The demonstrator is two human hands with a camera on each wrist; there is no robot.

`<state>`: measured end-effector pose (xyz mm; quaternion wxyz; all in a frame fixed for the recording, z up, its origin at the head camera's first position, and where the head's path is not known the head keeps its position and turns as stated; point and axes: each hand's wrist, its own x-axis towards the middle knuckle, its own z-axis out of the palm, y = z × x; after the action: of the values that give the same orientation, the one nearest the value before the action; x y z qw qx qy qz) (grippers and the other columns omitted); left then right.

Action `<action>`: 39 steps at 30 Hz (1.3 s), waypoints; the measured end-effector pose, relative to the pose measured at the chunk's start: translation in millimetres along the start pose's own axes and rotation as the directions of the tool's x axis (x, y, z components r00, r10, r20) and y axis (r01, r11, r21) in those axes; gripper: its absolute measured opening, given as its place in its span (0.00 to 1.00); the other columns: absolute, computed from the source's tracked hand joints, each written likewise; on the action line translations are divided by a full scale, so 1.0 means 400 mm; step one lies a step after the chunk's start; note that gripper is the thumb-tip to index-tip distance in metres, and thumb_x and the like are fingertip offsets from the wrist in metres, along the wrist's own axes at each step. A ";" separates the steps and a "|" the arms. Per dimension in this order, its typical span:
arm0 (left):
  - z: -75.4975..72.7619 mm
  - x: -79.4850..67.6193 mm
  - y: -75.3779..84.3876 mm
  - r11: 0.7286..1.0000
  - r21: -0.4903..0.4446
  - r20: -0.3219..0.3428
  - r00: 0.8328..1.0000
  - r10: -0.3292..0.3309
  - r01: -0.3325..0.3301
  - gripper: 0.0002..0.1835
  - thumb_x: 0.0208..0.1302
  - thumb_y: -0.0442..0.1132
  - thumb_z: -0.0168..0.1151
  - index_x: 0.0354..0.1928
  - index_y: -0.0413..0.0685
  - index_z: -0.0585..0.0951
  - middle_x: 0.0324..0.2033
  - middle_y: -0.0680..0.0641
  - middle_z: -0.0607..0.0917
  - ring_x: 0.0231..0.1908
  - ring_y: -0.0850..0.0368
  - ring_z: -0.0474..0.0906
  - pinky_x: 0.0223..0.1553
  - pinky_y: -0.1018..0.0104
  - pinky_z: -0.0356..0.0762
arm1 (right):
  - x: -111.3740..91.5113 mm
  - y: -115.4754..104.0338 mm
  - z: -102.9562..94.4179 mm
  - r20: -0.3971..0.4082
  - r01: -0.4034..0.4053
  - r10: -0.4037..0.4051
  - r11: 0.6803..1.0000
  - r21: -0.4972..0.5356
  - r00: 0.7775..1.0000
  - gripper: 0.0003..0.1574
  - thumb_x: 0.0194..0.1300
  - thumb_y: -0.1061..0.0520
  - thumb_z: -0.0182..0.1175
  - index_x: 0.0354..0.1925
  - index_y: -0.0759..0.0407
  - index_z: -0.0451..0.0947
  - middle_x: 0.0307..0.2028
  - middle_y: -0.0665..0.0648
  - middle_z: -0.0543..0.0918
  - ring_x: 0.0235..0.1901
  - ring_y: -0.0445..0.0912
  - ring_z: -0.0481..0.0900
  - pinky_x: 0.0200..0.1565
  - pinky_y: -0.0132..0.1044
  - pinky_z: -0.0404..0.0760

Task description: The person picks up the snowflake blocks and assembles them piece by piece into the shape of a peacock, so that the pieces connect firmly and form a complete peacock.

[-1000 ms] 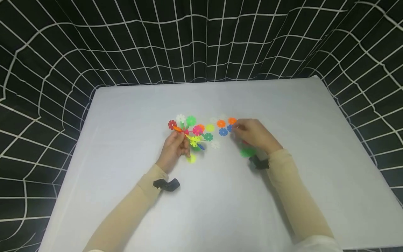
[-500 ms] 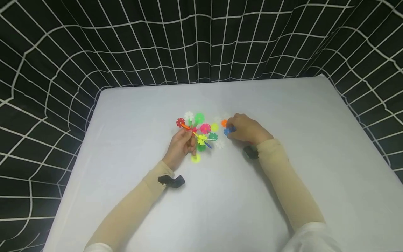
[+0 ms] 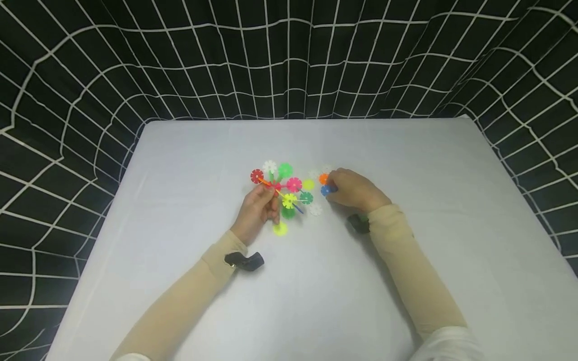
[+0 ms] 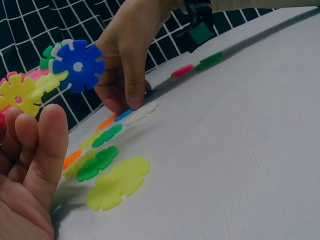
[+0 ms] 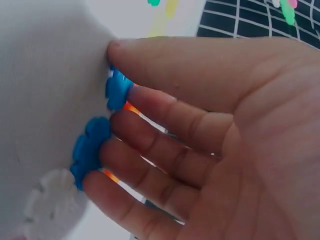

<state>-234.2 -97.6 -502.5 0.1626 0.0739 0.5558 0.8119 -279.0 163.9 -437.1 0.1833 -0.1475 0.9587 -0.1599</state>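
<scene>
My left hand [image 3: 257, 213] pinches a cluster of joined plastic snowflake discs [image 3: 294, 184], raised above the table. Red, white, green, pink and yellow discs spread from it, and a blue one [image 4: 77, 65] faces the left wrist camera. Beyond it, my right hand [image 3: 354, 190] is down at the tabletop. Its thumb and forefinger pinch a blue snowflake disc [image 5: 117, 92], while the other fingertips touch a second blue disc [image 5: 91, 150]. An orange disc [image 3: 322, 179] shows just beside that hand, and the rest of this group is hidden under it.
Loose discs lie on the white table [image 3: 298, 301] below the cluster: yellow [image 4: 120, 183], green [image 4: 98, 164], white [image 3: 316, 209] and several more. Past my right hand are a pink disc [image 4: 182, 70] and a green one [image 4: 210, 61]. A black, white-gridded curtain [image 3: 289, 60] surrounds the table.
My right hand has moved left over the blue and orange discs and covers more of them. The left hand keeps its hold on the cluster; the head view has shifted slightly.
</scene>
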 end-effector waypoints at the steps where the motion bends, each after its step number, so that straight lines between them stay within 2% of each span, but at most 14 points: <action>1: -0.001 0.002 0.001 1.000 0.005 0.006 1.000 0.000 0.000 0.09 0.80 0.40 0.44 0.37 0.48 0.68 0.24 0.53 0.74 0.23 0.60 0.73 0.24 0.70 0.77 | 0.000 -0.003 0.000 -0.006 0.005 -0.005 1.000 0.003 1.000 0.17 0.66 0.55 0.63 0.50 0.63 0.80 0.45 0.60 0.81 0.47 0.53 0.75 0.59 0.51 0.78; 8: -0.002 0.004 0.003 0.999 0.032 0.017 1.000 0.002 -0.003 0.09 0.81 0.38 0.43 0.38 0.44 0.67 0.25 0.52 0.73 0.23 0.60 0.72 0.24 0.70 0.77 | 0.006 -0.003 0.026 -0.023 0.028 -0.027 0.999 0.030 0.999 0.17 0.66 0.50 0.66 0.47 0.61 0.81 0.45 0.58 0.80 0.48 0.52 0.74 0.57 0.49 0.78; 13: 0.001 0.005 0.004 0.999 0.044 0.016 1.000 0.012 -0.013 0.09 0.80 0.39 0.43 0.38 0.46 0.68 0.25 0.51 0.73 0.23 0.60 0.72 0.24 0.71 0.77 | 0.005 0.006 0.034 -0.051 0.074 -0.069 0.992 0.104 0.996 0.19 0.67 0.54 0.66 0.52 0.61 0.77 0.47 0.59 0.79 0.49 0.52 0.74 0.59 0.49 0.77; 17: 0.003 0.007 0.004 0.999 0.045 0.017 1.000 0.015 -0.016 0.09 0.80 0.39 0.44 0.38 0.47 0.68 0.25 0.52 0.73 0.24 0.60 0.72 0.25 0.71 0.77 | -0.002 0.006 0.028 -0.020 0.067 -0.065 0.986 0.154 0.998 0.23 0.66 0.56 0.67 0.56 0.61 0.74 0.49 0.60 0.79 0.50 0.52 0.73 0.60 0.50 0.76; 22: 0.003 0.007 0.000 0.999 0.045 0.018 1.000 0.008 -0.009 0.09 0.80 0.39 0.44 0.37 0.48 0.69 0.25 0.52 0.73 0.24 0.60 0.72 0.25 0.71 0.77 | -0.012 0.007 0.021 -0.001 0.081 -0.082 0.986 0.147 0.997 0.16 0.67 0.58 0.65 0.51 0.62 0.81 0.47 0.59 0.82 0.49 0.52 0.73 0.59 0.49 0.76; 26: 0.004 0.007 -0.004 0.999 0.047 0.022 1.000 0.006 -0.007 0.09 0.80 0.39 0.44 0.37 0.48 0.69 0.25 0.52 0.73 0.24 0.60 0.72 0.25 0.71 0.77 | -0.022 0.005 0.007 -0.097 0.144 -0.127 0.969 0.201 0.987 0.11 0.69 0.59 0.63 0.48 0.59 0.85 0.45 0.57 0.85 0.48 0.51 0.77 0.55 0.47 0.78; 29: 0.006 0.008 -0.002 0.998 0.054 0.028 1.000 0.010 -0.012 0.09 0.80 0.39 0.44 0.37 0.48 0.69 0.25 0.52 0.73 0.24 0.60 0.72 0.25 0.70 0.77 | -0.031 -0.010 -0.005 -0.203 0.206 -0.151 0.937 0.283 0.967 0.11 0.70 0.56 0.63 0.48 0.57 0.85 0.44 0.56 0.87 0.45 0.49 0.80 0.50 0.45 0.80; 32: 0.008 0.012 0.002 0.998 0.060 0.028 1.000 0.012 -0.014 0.10 0.80 0.39 0.44 0.36 0.48 0.68 0.25 0.52 0.73 0.24 0.60 0.72 0.25 0.71 0.77 | -0.040 -0.030 -0.014 -0.275 0.254 -0.168 0.914 0.317 0.947 0.12 0.70 0.54 0.63 0.49 0.56 0.86 0.41 0.54 0.88 0.42 0.47 0.81 0.45 0.42 0.80; 39: 0.007 0.009 0.002 0.999 0.052 -0.002 1.000 0.001 -0.001 0.10 0.80 0.39 0.43 0.36 0.48 0.69 0.25 0.52 0.73 0.24 0.60 0.72 0.24 0.71 0.78 | -0.049 -0.046 -0.012 -0.279 0.283 -0.199 0.909 0.306 0.940 0.11 0.69 0.56 0.64 0.47 0.56 0.88 0.41 0.52 0.89 0.40 0.45 0.82 0.45 0.41 0.81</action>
<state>-236.8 -94.0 -500.9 0.1598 0.0775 0.5767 0.7974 -259.5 155.3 -420.1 0.0670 -0.2108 0.9055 -0.3621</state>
